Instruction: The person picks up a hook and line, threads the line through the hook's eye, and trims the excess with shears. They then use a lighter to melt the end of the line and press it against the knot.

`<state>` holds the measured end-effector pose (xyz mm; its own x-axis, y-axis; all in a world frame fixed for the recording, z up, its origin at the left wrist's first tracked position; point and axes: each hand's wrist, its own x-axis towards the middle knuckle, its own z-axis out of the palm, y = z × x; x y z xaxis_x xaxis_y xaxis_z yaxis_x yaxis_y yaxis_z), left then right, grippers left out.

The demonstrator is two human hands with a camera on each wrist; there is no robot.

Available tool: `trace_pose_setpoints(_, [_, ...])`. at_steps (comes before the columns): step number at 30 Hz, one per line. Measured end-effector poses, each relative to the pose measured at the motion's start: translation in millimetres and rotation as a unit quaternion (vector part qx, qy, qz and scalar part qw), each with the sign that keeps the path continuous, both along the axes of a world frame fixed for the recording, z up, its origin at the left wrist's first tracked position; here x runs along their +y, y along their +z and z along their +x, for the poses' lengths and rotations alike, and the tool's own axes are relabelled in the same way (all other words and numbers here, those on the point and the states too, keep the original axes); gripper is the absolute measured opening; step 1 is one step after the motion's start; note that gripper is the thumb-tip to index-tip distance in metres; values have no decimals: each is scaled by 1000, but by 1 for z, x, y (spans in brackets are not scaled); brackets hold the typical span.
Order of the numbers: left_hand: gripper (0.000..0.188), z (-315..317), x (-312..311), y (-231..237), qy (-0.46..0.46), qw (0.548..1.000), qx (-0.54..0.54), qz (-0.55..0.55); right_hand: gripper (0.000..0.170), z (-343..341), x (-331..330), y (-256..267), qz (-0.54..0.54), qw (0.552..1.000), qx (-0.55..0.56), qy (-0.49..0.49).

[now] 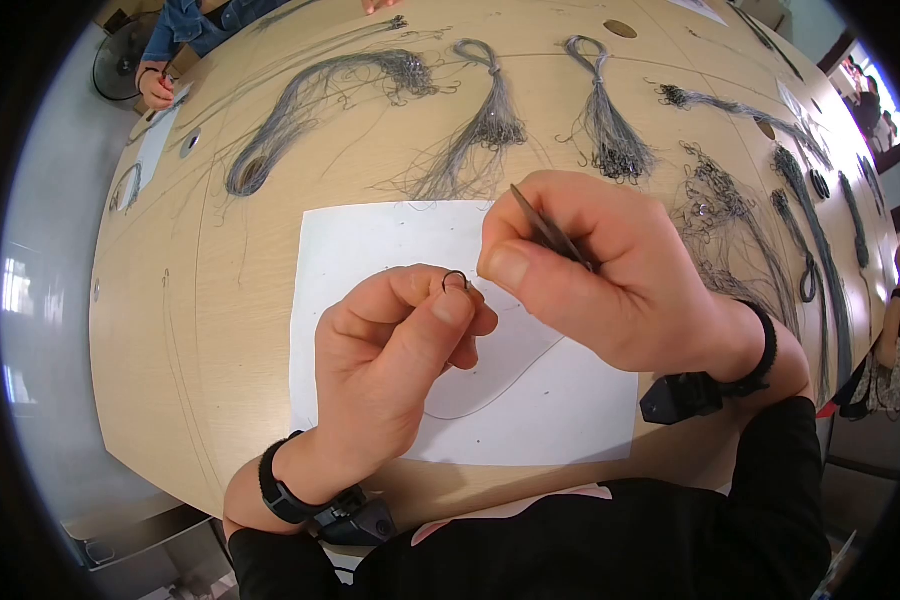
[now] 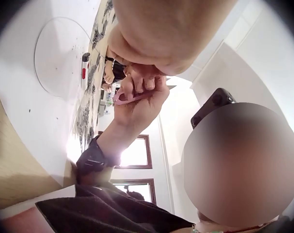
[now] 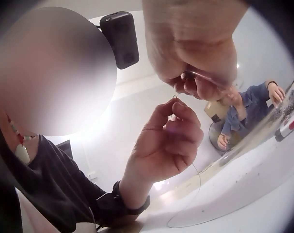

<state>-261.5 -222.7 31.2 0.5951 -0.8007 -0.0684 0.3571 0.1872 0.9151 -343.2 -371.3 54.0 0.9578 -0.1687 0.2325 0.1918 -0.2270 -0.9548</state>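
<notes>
Between thumb and forefinger, my left hand (image 1: 390,345) pinches a small dark fish hook (image 1: 454,276), its bend standing above the fingertips. A thin line (image 3: 199,187) runs down from this hand and loops over the white paper (image 1: 370,240). Close by on the right, my right hand (image 1: 600,265) grips a slim pointed metal tool (image 1: 545,228), its tip up and to the left. In the left wrist view a pink looped part (image 2: 121,98) of the tool shows at the fist; most of it is hidden by the fingers.
Bundles of hooks on grey line (image 1: 600,115) lie along the back of the wooden table (image 1: 150,330), with tangled line (image 1: 730,220) at the right. A marker (image 3: 288,127) lies past the paper. Another person's hand (image 1: 156,90) rests at the far left.
</notes>
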Motion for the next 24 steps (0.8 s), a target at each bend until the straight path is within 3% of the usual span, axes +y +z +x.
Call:
trace_pose_setpoints(3, [12,1,1,-1,-8,1000,-4,-6,6,1,1,-3,-8,999,-34,-19])
trace_pose_setpoints(6, [12,1,0,-3,-18,1000,-6,-8,8,1,1,-5,5,1000,9,20])
trace_pose_setpoints(15, [15,-1,2,1,-29,1000,7,-4,12,3,-1,-10,-85,993,-77,17])
trace_pose_setpoints(20, [14,-2,1,2,-27,999,16,-17,12,2,0,1,17,1000,-12,0])
trace_pose_setpoints(24, [12,-2,1,-1,-31,999,14,-9,10,2,3,-9,11,998,-52,13])
